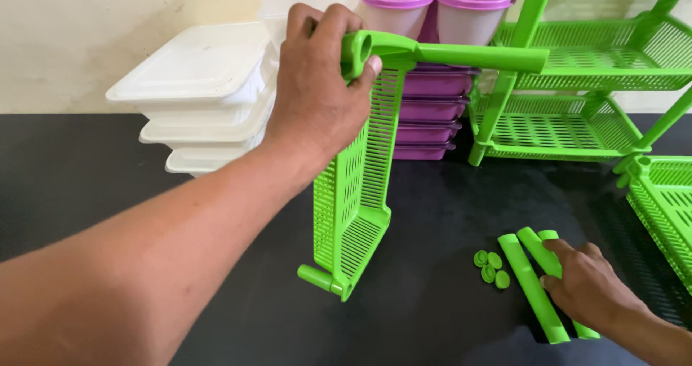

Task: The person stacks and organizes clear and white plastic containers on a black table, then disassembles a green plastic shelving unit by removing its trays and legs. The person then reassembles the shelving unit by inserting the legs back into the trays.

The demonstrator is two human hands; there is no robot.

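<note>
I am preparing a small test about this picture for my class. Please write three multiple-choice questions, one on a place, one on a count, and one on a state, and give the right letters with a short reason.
1. Where do the loose green tubes lie?
A. on the dark table
B. inside the white boxes
C. on the top rack shelf

2. How many small green caps lie beside the tubes?
A. one
B. four
C. nine

3. How is the green basket shelf in the left hand standing?
A. flat on the table
B. upright on its end
C. hanging in the air

Answers:
1 A, the tubes rest on the dark table under the right hand.
2 B, four round caps sit in a cluster.
3 B, its lower corner touches the table while the hand grips the top.
</note>
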